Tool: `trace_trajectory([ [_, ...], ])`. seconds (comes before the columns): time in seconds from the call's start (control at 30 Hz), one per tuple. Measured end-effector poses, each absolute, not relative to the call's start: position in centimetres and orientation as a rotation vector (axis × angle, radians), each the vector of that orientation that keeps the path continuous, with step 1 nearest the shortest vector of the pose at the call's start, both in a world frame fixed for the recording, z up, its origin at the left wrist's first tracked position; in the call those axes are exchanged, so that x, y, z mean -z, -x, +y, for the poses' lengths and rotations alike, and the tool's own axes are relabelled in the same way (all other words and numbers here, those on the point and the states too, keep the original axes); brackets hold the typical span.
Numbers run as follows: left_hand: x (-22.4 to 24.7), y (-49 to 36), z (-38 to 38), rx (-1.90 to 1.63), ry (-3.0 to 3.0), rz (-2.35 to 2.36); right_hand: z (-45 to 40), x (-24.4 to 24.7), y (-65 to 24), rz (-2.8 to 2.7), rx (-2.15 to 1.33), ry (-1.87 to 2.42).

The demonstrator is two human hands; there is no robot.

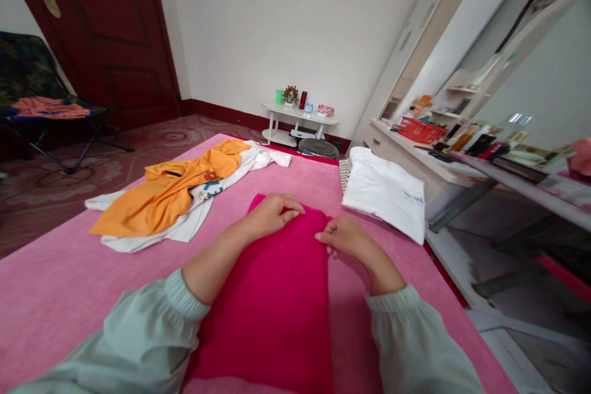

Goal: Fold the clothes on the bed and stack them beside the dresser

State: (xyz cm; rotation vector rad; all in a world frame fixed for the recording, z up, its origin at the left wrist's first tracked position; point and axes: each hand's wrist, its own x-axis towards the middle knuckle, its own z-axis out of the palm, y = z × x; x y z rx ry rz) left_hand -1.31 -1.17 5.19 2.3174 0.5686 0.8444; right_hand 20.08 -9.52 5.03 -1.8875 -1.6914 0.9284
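A magenta garment (286, 295) lies flat in a long panel on the pink bed cover (138, 283). My left hand (273, 214) rests on its far left part, fingers bent and pointing right, touching the cloth near the top edge. At the garment's upper right edge, my right hand (344, 239) has thumb and fingers pinched together on the border of the cloth. Both forearms wear pale green sleeves.
An orange shirt (170, 197) and white clothing (189, 228) lie loosely at the left. A folded white shirt (383, 191) sits at the right edge, beside a dresser (392, 148) with a red basket (421, 130). A low white table (300, 113) stands beyond.
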Motion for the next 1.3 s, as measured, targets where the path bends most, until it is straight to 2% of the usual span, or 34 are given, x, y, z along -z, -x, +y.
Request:
trace_trajectory([
  [0.2, -1.8, 0.5, -0.8, -0.700, -2.341, 0.597, -10.2, -5.4, -19.7, -1.834, -0.979, 1.972],
  [0.37, -1.1, 0.9, -0.5, -0.655, -2.312, 0.590, -10.5, -6.7, -19.9, -1.876, -0.960, 2.121],
  [0.43, -1.3, 0.9, -0.9, -0.617, -2.340, 0.598, -10.6, -7.4, -19.6, -1.917, -0.839, 2.220],
  [0.53, -1.6, 0.8, -1.5, -0.539, -2.444, 0.615, -10.4, -8.1, -18.9, -1.908, -0.444, 2.244],
  [0.67, -1.9, 0.7, -2.2, -0.469, -2.564, 0.625, -9.5, -6.4, -18.6, -1.768, -0.079, 2.129],
  [0.87, -1.9, 0.5, -2.9, -0.497, -2.588, 0.756, -8.3, -2.0, -19.8, -1.696, -0.062, 1.946],
  [1.07, -1.7, 0.5, -3.1, -0.564, -2.562, 0.813, -9.4, -4.0, -19.6, -1.536, 0.062, 2.204],
  [1.17, -1.7, 0.5, -3.1, -0.561, -2.567, 0.805, -9.5, -4.2, -18.8, -1.521, -0.037, 2.282],
  [1.3, -1.6, 0.6, -3.1, -0.580, -2.551, 0.781, -8.7, -2.8, -18.4, -1.537, -0.221, 1.943],
])
